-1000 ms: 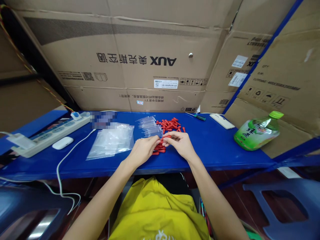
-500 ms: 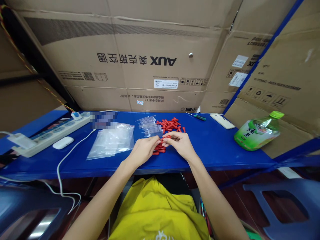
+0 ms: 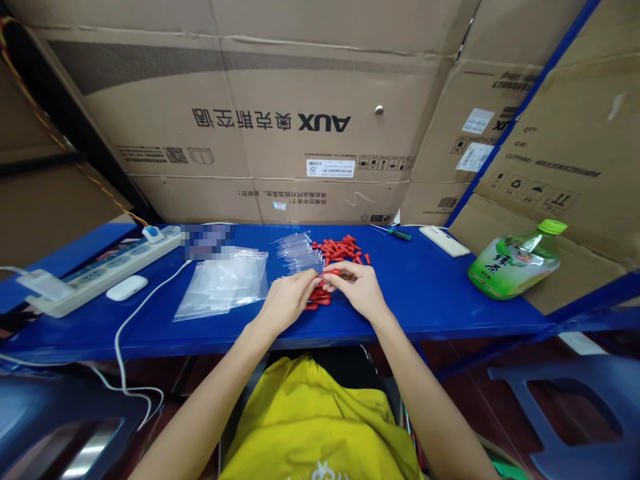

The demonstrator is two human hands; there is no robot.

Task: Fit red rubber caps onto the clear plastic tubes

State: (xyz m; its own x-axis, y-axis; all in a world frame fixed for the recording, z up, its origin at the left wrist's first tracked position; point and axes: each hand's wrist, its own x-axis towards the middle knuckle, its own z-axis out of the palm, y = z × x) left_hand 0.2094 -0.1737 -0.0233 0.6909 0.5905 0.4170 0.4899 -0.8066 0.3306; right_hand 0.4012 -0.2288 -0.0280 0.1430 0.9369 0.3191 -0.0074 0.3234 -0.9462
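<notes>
Blue bench (image 3: 440, 293), red cap (image 3: 332, 272) pinched between left hand (image 3: 287, 300), right hand (image 3: 356, 288)

The person wears a bright yellow top (image 3: 320, 427) with a scrap of white print at its near edge. Both forearms are bare, with no sleeves showing; the left hand (image 3: 287, 303) and right hand (image 3: 357, 290) carry no gloves, rings or watch.

Small red cap (image 3: 333, 272) pinched at fingertips, beside clear tubes (image 3: 299, 253) lying flat
</notes>
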